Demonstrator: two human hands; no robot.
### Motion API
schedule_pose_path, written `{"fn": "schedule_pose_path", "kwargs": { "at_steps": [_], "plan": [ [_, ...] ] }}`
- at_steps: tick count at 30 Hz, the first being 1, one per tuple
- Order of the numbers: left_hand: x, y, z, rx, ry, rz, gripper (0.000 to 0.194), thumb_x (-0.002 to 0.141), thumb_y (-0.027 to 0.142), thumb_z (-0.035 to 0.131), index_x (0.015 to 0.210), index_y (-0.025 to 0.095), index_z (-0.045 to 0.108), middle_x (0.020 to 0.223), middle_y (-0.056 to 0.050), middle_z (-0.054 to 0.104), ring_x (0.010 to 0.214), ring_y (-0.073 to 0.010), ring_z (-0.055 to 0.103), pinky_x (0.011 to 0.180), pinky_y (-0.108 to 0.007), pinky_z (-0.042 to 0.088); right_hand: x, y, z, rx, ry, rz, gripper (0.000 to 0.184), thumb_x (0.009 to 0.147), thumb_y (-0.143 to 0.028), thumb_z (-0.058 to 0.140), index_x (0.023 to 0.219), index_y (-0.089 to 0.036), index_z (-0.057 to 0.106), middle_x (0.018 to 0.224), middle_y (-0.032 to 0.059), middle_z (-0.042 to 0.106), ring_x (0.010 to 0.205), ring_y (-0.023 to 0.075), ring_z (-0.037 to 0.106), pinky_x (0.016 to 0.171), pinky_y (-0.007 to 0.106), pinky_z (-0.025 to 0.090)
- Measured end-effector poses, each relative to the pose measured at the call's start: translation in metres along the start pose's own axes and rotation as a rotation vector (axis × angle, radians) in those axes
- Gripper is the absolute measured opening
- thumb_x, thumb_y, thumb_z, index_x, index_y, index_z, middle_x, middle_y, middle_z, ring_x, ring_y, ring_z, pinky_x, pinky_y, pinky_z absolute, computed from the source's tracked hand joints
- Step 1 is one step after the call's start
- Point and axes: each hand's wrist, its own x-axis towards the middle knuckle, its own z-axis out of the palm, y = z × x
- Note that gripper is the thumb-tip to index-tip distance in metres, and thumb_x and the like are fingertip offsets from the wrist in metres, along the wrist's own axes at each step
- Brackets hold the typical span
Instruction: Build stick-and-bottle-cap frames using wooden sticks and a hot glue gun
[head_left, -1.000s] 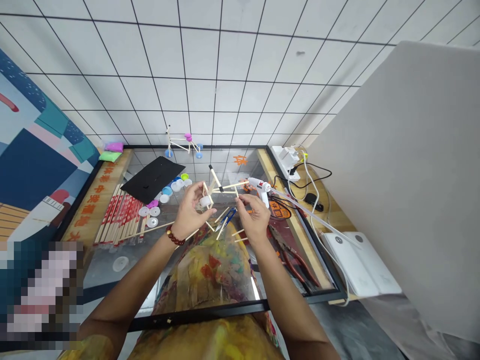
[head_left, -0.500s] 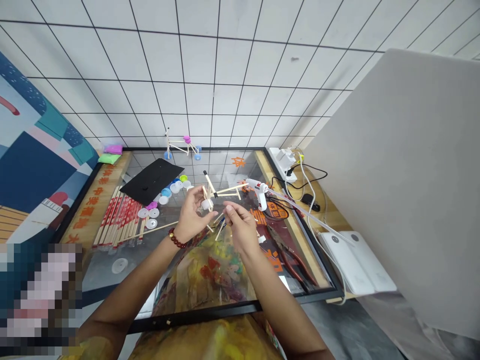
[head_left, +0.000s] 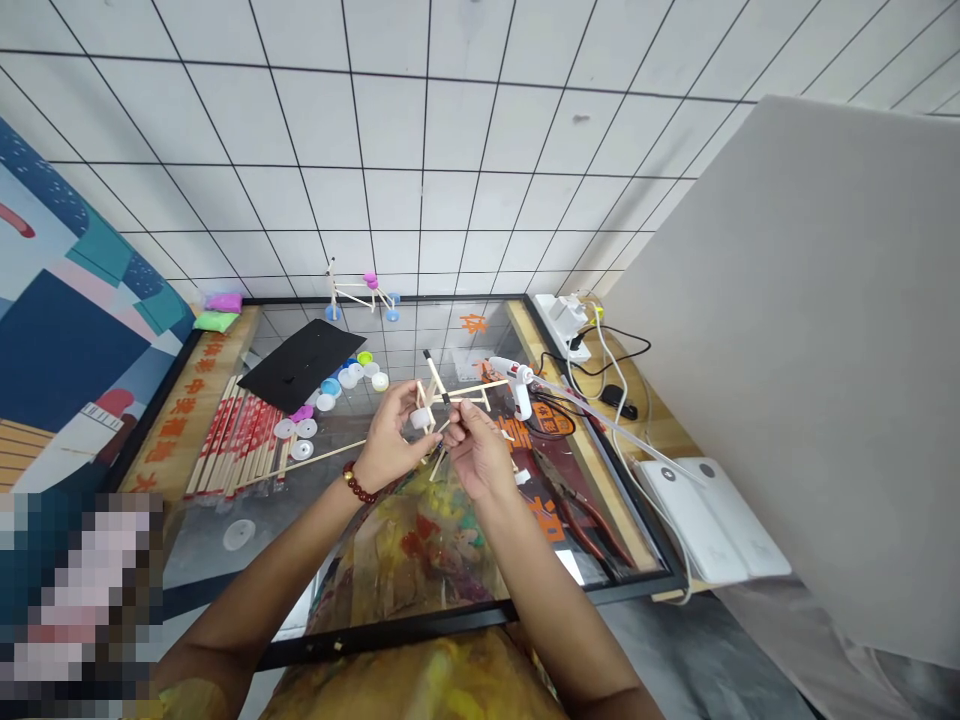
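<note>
A small frame of pale wooden sticks [head_left: 469, 398] is held up over the glass table. My left hand [head_left: 391, 435] is closed around its left side, next to a white lump [head_left: 421, 418] fixed between the sticks. One stick of the frame has black ends and slants upward. My right hand [head_left: 478, 450] pinches at the lower black end [head_left: 445, 398] of that stick, its fingertips partly hiding the spot. Loose short sticks [head_left: 438, 464] lie on the glass beneath my hands.
A white glue gun [head_left: 514, 382] stands right of the hands, with pliers [head_left: 581, 510] nearer me. Bundled chopsticks [head_left: 238, 435], plastic discs [head_left: 302, 450], small clay tubs [head_left: 331, 386] and a black sheet [head_left: 302, 362] lie left. A similar stick model [head_left: 360, 295] stands at the back.
My right hand has moved up and left to the frame and now touches the stick's black end. The frame has shifted slightly right and down in my left hand.
</note>
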Motion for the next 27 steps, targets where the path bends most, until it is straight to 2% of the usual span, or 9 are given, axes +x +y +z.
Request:
{"fn": "schedule_pose_path", "kwargs": {
  "at_steps": [7, 10, 14, 17, 19, 21, 24, 25, 27],
  "plan": [
    [-0.001, -0.001, 0.000, 0.037, -0.012, -0.009, 0.075, 0.068, 0.015, 0.078, 0.134, 0.024, 0.045, 0.130, -0.012, 0.056, 0.122, -0.0248, 0.059, 0.108, -0.044, 0.048, 0.004, 0.000, 0.003, 0.030, 0.017, -0.010, 0.034, 0.062, -0.046, 0.084, 0.074, -0.020, 0.065, 0.064, -0.0049, 0.055, 0.048, 0.0058, 0.035, 0.045, 0.022, 0.034],
    [0.001, -0.009, -0.002, 0.013, 0.018, -0.047, 0.073, 0.068, 0.016, 0.077, 0.133, 0.024, 0.044, 0.132, -0.013, 0.056, 0.123, -0.0252, 0.059, 0.109, -0.046, 0.047, 0.005, 0.000, 0.002, 0.054, 0.003, 0.050, 0.035, 0.060, -0.044, 0.087, 0.077, -0.020, 0.069, 0.066, -0.0039, 0.059, 0.050, 0.0057, 0.038, 0.046, 0.021, 0.035],
    [0.012, -0.024, -0.020, -0.018, 0.063, -0.110, 0.071, 0.067, 0.017, 0.076, 0.130, 0.023, 0.045, 0.130, -0.014, 0.060, 0.124, -0.0261, 0.060, 0.108, -0.047, 0.047, -0.001, 0.005, -0.003, 0.020, -0.054, 0.176, 0.036, 0.060, -0.041, 0.087, 0.083, -0.018, 0.074, 0.068, -0.0012, 0.063, 0.052, 0.0060, 0.042, 0.047, 0.021, 0.036],
    [0.023, -0.033, -0.041, -0.005, 0.086, -0.128, 0.070, 0.063, 0.018, 0.079, 0.126, 0.024, 0.048, 0.130, -0.013, 0.060, 0.124, -0.0266, 0.060, 0.108, -0.049, 0.047, -0.004, 0.012, -0.010, -0.086, -0.087, 0.169, 0.034, 0.061, -0.041, 0.086, 0.084, -0.018, 0.076, 0.068, -0.0008, 0.064, 0.051, 0.0069, 0.043, 0.048, 0.022, 0.036],
    [0.027, -0.035, -0.053, -0.010, 0.092, -0.138, 0.070, 0.061, 0.020, 0.081, 0.123, 0.024, 0.049, 0.126, -0.012, 0.061, 0.121, -0.0264, 0.061, 0.106, -0.049, 0.048, -0.002, 0.013, -0.016, -0.210, -0.086, 0.108, 0.032, 0.062, -0.042, 0.085, 0.083, -0.019, 0.076, 0.066, -0.0013, 0.064, 0.051, 0.0075, 0.043, 0.048, 0.023, 0.035],
    [0.030, -0.033, -0.060, -0.057, 0.066, -0.152, 0.069, 0.060, 0.021, 0.083, 0.120, 0.023, 0.049, 0.122, -0.011, 0.062, 0.118, -0.0258, 0.063, 0.100, -0.047, 0.052, 0.004, 0.011, -0.022, -0.354, -0.050, -0.020, 0.030, 0.063, -0.042, 0.083, 0.081, -0.019, 0.075, 0.067, -0.0011, 0.066, 0.054, 0.0092, 0.047, 0.052, 0.023, 0.039],
    [0.031, -0.024, -0.058, -0.156, 0.017, -0.183, 0.070, 0.059, 0.021, 0.084, 0.119, 0.024, 0.048, 0.122, -0.011, 0.060, 0.118, -0.0265, 0.062, 0.090, -0.041, 0.057, 0.016, 0.002, -0.035, -0.507, 0.044, -0.242, 0.030, 0.067, -0.043, 0.079, 0.085, -0.019, 0.073, 0.077, 0.0010, 0.070, 0.067, 0.0137, 0.057, 0.063, 0.027, 0.047],
    [0.030, -0.021, -0.054, -0.167, 0.039, -0.188, 0.071, 0.058, 0.021, 0.085, 0.119, 0.024, 0.048, 0.120, -0.011, 0.060, 0.117, -0.0263, 0.063, 0.088, -0.039, 0.057, 0.020, -0.001, -0.038, -0.533, 0.076, -0.295, 0.031, 0.069, -0.043, 0.077, 0.088, -0.019, 0.073, 0.081, 0.0019, 0.071, 0.071, 0.0148, 0.059, 0.067, 0.029, 0.049],
    [0.028, -0.014, -0.043, -0.131, 0.169, -0.173, 0.072, 0.056, 0.022, 0.086, 0.116, 0.024, 0.046, 0.113, -0.008, 0.061, 0.110, -0.0236, 0.065, 0.087, -0.038, 0.057, 0.023, -0.003, -0.041, -0.568, 0.126, -0.367, 0.033, 0.073, -0.043, 0.074, 0.094, -0.018, 0.071, 0.085, 0.0031, 0.072, 0.075, 0.0159, 0.062, 0.071, 0.031, 0.051]
  ]
}}
